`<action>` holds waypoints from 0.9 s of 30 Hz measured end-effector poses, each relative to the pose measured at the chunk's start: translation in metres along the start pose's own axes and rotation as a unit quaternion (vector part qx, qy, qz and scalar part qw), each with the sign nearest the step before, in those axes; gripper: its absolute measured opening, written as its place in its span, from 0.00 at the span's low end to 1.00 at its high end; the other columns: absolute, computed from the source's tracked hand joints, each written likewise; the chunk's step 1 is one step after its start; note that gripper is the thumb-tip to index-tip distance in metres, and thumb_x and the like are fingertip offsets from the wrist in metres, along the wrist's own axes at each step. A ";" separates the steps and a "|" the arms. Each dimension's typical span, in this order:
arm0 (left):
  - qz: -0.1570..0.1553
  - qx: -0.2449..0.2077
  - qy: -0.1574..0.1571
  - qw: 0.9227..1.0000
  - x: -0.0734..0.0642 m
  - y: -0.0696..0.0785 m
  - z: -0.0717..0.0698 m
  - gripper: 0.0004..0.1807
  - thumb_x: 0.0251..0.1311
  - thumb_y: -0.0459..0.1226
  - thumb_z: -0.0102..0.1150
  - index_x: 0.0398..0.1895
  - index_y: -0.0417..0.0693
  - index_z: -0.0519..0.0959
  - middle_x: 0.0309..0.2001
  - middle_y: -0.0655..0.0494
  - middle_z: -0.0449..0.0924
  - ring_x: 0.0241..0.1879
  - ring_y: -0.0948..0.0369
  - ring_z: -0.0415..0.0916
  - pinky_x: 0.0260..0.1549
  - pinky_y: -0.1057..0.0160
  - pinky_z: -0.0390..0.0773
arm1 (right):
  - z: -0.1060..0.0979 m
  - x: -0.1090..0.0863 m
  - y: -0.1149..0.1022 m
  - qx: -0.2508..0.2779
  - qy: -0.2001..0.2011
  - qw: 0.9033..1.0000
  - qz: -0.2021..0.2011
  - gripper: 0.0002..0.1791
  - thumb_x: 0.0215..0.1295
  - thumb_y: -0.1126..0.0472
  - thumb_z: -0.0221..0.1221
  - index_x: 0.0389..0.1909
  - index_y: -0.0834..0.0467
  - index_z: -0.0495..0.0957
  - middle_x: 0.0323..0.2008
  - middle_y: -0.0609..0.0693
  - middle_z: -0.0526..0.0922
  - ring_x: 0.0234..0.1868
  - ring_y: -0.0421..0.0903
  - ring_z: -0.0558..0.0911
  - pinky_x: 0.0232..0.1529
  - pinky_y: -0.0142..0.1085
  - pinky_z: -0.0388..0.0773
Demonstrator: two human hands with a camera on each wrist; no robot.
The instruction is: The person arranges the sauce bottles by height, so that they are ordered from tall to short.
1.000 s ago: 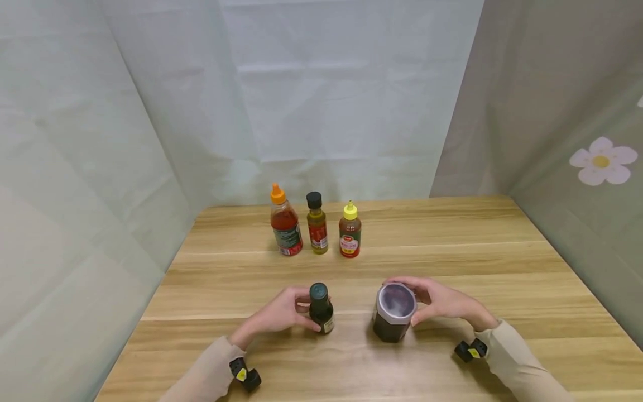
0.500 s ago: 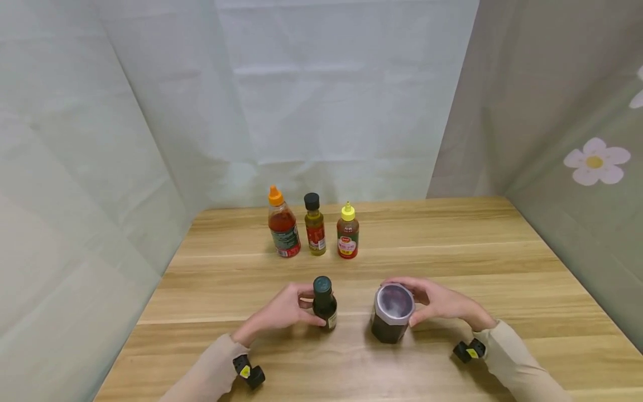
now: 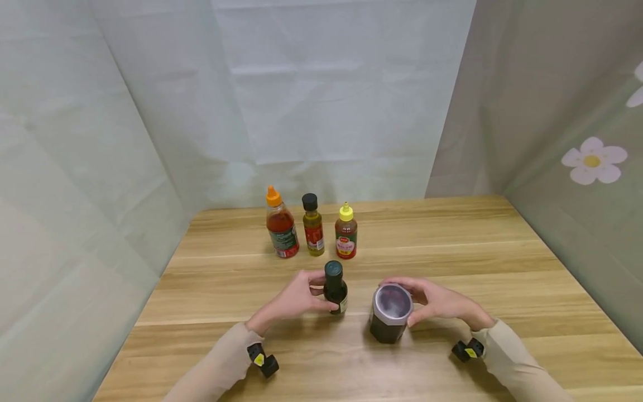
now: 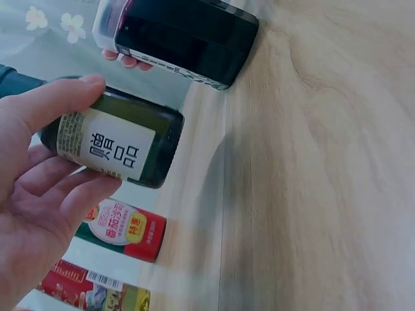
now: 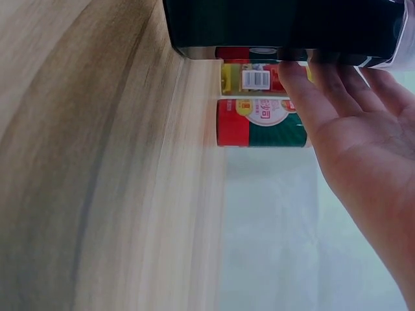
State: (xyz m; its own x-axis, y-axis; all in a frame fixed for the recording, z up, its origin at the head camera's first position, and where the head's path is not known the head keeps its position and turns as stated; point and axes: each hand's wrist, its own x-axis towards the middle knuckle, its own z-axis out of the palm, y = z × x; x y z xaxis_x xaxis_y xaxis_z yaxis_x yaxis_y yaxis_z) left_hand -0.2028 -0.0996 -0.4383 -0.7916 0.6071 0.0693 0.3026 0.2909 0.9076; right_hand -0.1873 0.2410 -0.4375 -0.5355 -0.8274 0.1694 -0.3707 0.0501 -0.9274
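In the head view my left hand (image 3: pixel 297 295) grips a small dark glass bottle (image 3: pixel 334 283) with a dark green cap, thumb on the near side. The left wrist view shows its cream label (image 4: pixel 107 144) with dark print, and the bottle's base sits above the wood with a shadow beneath. To the right, my right hand (image 3: pixel 444 301) holds a dark, faceted jar (image 3: pixel 388 329) by its far and right sides. This jar has a wide translucent lid (image 3: pixel 393 301) and stands upright. In the right wrist view its dark wall hides part of the right fingers (image 5: pixel 337 91).
Behind the hands three bottles stand in a row: a red sauce bottle with an orange cap (image 3: pixel 283 230), an oil bottle with a black cap (image 3: pixel 313 229), and a ketchup bottle with a yellow nozzle (image 3: pixel 346 234). Pale cloth (image 3: pixel 331 100) hangs around the wooden table (image 3: pixel 442 245).
My left hand has carried the dark glass bottle up and to the right, away from me and nearer the row. My right hand and the jar stay in place.
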 end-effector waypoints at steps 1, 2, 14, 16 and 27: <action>-0.001 0.000 0.003 1.000 0.002 0.000 0.001 0.31 0.48 0.38 0.74 0.58 0.41 0.77 0.53 0.46 0.82 0.54 0.51 0.79 0.52 0.59 0.81 | 0.000 0.000 0.000 0.000 0.000 1.000 0.000 0.43 0.57 0.68 0.67 0.71 0.68 0.55 0.68 0.49 0.69 0.66 0.34 0.69 0.65 0.27 0.66; -0.003 -0.001 0.006 1.000 0.004 0.000 0.001 0.32 0.48 0.38 0.75 0.58 0.41 0.76 0.54 0.46 0.82 0.55 0.51 0.79 0.52 0.58 0.81 | 0.000 0.000 -0.001 -0.001 0.000 1.000 -0.001 0.43 0.57 0.68 0.67 0.71 0.68 0.55 0.68 0.50 0.69 0.66 0.35 0.69 0.65 0.27 0.66; -0.037 -0.004 0.055 0.998 0.024 0.001 0.010 0.32 0.46 0.35 0.75 0.58 0.40 0.77 0.55 0.43 0.80 0.54 0.47 0.79 0.51 0.54 0.81 | -0.001 -0.001 0.002 -0.007 0.002 1.000 0.010 0.42 0.58 0.66 0.66 0.71 0.67 0.56 0.68 0.57 0.68 0.66 0.34 0.68 0.65 0.26 0.65; -0.040 -0.005 0.065 0.997 0.027 0.002 0.012 0.32 0.46 0.34 0.75 0.57 0.38 0.77 0.55 0.41 0.80 0.53 0.46 0.79 0.51 0.53 0.82 | -0.001 -0.001 0.002 -0.008 0.004 1.000 0.010 0.42 0.58 0.65 0.66 0.71 0.67 0.56 0.68 0.58 0.68 0.66 0.33 0.68 0.65 0.26 0.65; -0.064 0.014 0.117 0.991 0.050 0.010 0.021 0.38 0.44 0.35 0.76 0.60 0.30 0.72 0.58 0.36 0.76 0.54 0.44 0.79 0.51 0.52 0.81 | -0.001 -0.002 0.003 -0.017 0.006 1.000 0.006 0.43 0.58 0.65 0.67 0.71 0.67 0.56 0.67 0.60 0.68 0.66 0.34 0.68 0.65 0.27 0.65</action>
State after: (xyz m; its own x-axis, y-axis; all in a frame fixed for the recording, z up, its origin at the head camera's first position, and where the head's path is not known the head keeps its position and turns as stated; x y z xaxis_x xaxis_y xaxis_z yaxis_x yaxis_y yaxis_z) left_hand -0.2282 -0.0504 -0.4343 -0.9245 0.3776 0.0512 0.2036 0.3760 0.9040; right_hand -0.1883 0.2437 -0.4405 -0.5484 -0.8203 0.1626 -0.3892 0.0782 -0.9178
